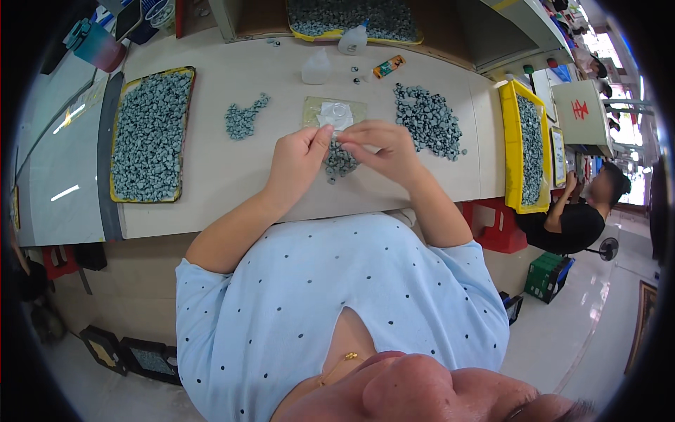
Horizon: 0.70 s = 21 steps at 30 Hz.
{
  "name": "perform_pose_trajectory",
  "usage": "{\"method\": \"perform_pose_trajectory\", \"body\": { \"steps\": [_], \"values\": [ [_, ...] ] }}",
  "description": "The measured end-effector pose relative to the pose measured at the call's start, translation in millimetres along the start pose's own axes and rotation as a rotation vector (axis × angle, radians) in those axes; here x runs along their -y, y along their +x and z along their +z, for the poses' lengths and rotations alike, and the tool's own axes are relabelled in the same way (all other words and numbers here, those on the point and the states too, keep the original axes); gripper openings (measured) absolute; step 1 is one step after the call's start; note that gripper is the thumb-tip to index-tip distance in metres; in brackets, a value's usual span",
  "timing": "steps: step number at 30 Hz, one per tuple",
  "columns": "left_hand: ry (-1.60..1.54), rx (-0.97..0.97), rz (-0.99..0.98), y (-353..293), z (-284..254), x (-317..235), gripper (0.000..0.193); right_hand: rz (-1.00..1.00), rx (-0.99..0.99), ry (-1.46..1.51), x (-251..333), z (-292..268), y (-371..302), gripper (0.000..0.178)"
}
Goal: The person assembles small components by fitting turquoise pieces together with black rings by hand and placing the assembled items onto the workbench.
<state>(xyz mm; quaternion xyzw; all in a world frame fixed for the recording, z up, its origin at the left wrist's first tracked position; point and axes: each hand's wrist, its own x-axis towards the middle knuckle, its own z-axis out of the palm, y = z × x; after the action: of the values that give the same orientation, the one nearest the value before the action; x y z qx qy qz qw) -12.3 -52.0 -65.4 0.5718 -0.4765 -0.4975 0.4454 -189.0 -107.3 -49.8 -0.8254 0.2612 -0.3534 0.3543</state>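
Observation:
My left hand (295, 163) and my right hand (389, 153) meet over the middle of the table, thumbs and fingers closed in pinches. Whatever sits between the fingertips is too small to make out. Just below them lies a small heap of grey-green stone-like pieces (341, 163), partly covered by the hands. Beyond the fingertips a pale yellowish pad (357, 109) bears a white sheet (325, 117) with a clear round ring or dish (340, 110) on it. Loose grey-green pieces form a small cluster (241, 121) to the left and a larger, darker pile (426, 121) to the right.
A full yellow-edged tray (193, 91) stands left, a yellow bin (512, 144) right, and another tray (309, 36) on the back shelf. Two white squeeze bottles (316, 67) and an orange-green packet (389, 66) lie behind the pad. A co-worker (580, 218) sits at the far right.

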Motion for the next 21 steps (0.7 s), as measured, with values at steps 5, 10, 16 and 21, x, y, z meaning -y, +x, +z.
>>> {"method": "perform_pose_trajectory", "body": {
  "steps": [5,10,16,21],
  "values": [
    [0.111,0.159,-0.060,1,2,9,0.049,0.402,-0.072,-0.486,-23,-44,2,0.015],
    [-0.048,0.251,-0.227,1,0,-1,0.041,0.428,-0.038,-0.713,-53,-56,-2,0.017],
    [-0.714,0.250,-0.492,9,-12,-7,0.016,0.398,0.033,-0.791,-68,-50,-1,0.018],
    [-0.779,0.236,-0.494,13,-13,-7,0.010,0.495,-0.047,-0.602,-44,-40,6,0.022]
  ]
}}
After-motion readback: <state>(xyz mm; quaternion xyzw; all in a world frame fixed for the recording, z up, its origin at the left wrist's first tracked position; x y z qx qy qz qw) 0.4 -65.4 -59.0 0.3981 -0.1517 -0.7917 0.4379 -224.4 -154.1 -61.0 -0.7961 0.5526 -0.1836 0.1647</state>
